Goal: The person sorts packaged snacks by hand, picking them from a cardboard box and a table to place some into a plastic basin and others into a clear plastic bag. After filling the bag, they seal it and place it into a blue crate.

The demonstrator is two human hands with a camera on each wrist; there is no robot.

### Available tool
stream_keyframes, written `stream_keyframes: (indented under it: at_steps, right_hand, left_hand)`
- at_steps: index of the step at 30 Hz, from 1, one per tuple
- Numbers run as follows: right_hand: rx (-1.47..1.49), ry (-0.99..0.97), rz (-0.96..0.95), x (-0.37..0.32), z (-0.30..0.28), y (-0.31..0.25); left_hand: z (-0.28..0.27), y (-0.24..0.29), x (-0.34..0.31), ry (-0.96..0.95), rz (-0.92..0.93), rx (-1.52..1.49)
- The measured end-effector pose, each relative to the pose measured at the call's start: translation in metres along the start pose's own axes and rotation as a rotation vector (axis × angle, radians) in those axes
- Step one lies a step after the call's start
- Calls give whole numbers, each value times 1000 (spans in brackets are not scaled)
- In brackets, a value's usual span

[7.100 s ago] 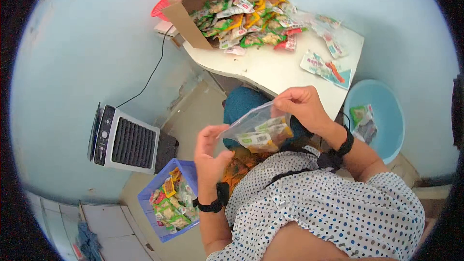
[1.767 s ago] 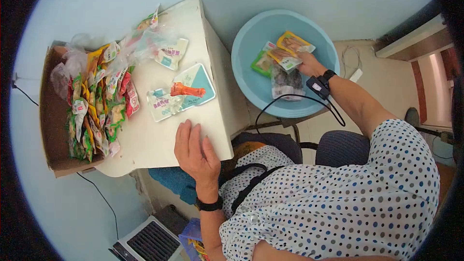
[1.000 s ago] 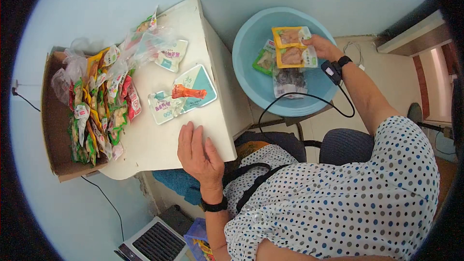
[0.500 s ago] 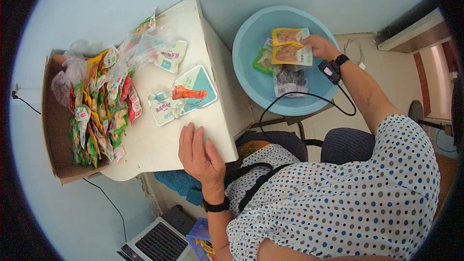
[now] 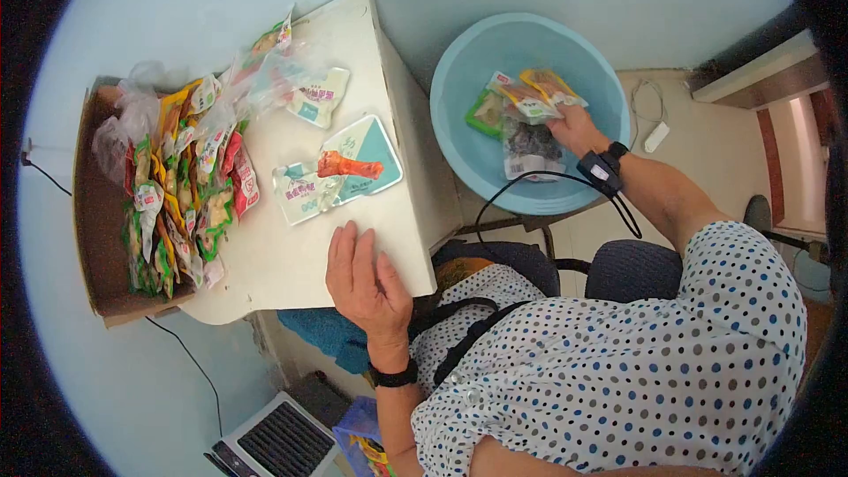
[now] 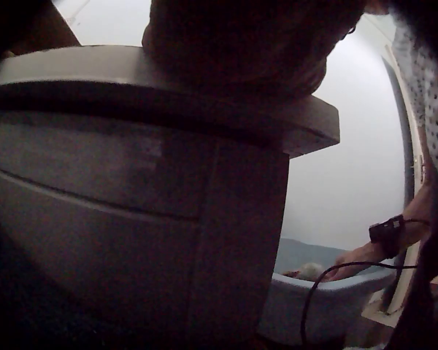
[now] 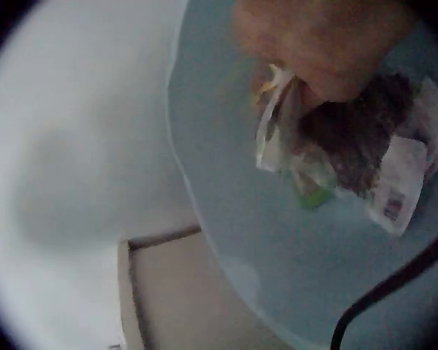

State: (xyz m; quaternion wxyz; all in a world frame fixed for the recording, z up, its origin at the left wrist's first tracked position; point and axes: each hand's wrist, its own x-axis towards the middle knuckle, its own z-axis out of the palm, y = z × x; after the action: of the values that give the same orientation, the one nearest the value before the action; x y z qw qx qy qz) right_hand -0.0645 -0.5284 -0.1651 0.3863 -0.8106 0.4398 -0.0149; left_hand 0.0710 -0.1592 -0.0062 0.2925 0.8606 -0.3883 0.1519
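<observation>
In the head view my right hand (image 5: 576, 128) reaches into a light-blue basin (image 5: 444, 155) and grips yellow-and-clear snack packets (image 5: 530, 106) by their clear ends. Under them lie a green-edged packet (image 5: 481, 115) and a clear packet with dark contents (image 5: 533, 143). The right wrist view shows the curled right hand (image 7: 321, 47) over the packet with dark contents (image 7: 358, 138). My left hand (image 5: 369, 287) rests palm down on the white table's front edge, its fingers extended. Beyond its fingertips is a flat pouch with a drumstick picture (image 5: 375, 141).
A cardboard box (image 5: 97, 238) spilling many snack packets (image 5: 181, 203) lies on its side at the table's left. Clear plastic bags (image 5: 274, 75) and a white pouch (image 5: 320, 102) lie behind. A black cable (image 5: 495, 199) crosses the basin's front. A purple crate (image 5: 353, 424) stands low at left.
Earlier, both hands held a clear bag with yellow packets before the lap. The view then turned to the basin; there the right hand has just tilted and lowered the packets. The left hand stays put.
</observation>
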Motion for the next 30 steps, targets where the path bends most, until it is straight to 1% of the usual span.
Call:
stream_keyframes:
  at_steps: [1, 3, 4, 6, 7, 8, 11, 13, 14, 15, 17, 19, 20, 21, 24, 26, 28, 30]
  right_hand:
    - [57, 53, 13, -1, 7, 3]
    - [670, 195, -251, 63, 70, 114]
    - [574, 227, -316, 59, 64, 106]
    - [324, 227, -283, 48, 42, 83]
    - [171, 195, -184, 28, 14, 36]
    - [20, 162, -85, 15, 4, 8]
    - [-64, 82, -101, 8, 15, -2]
    - [-177, -39, -78, 29, 36, 39]
    - [-147, -98, -105, 42, 44, 61]
    - [-36, -173, -163, 65, 54, 89]
    - [230, -307, -187, 94, 67, 137]
    - [511, -424, 210, 79, 39, 102]
    - [796, -392, 496, 54, 24, 62]
    - [1074, -347, 787, 36, 15, 34]
    - [1145, -183, 877, 18, 6, 14]
    - [1190, -74, 895, 32, 9, 42]
    - [1202, -43, 847, 43, 4, 60]
    - [1216, -95, 751, 44, -1, 68]
  left_hand:
    - [0, 0, 0, 2, 1, -2]
    - [0, 1, 1, 4, 3, -10]
    - [0, 1, 2, -1, 8, -7]
    - [0, 1, 1, -8, 14, -1]
    - [0, 1, 1, -4, 15, -2]
    - [0, 0, 1, 0, 18, -3]
    - [1, 0, 2, 4, 16, -17]
    - [0, 0, 2, 8, 15, -18]
    - [0, 0, 2, 11, 15, -16]
    - [0, 0, 1, 11, 16, -14]
    - [0, 1, 0, -1, 6, -12]
    - [-1, 1, 1, -2, 2, -10]
    - [0, 1, 1, 3, 0, -10]
    - [0, 0, 1, 8, -3, -9]
    - [0, 0, 0, 18, 1, -24]
    - [0, 1, 1, 18, 2, -17]
    - [0, 1, 2, 17, 7, -6]
    - [0, 1, 1, 8, 14, 10]
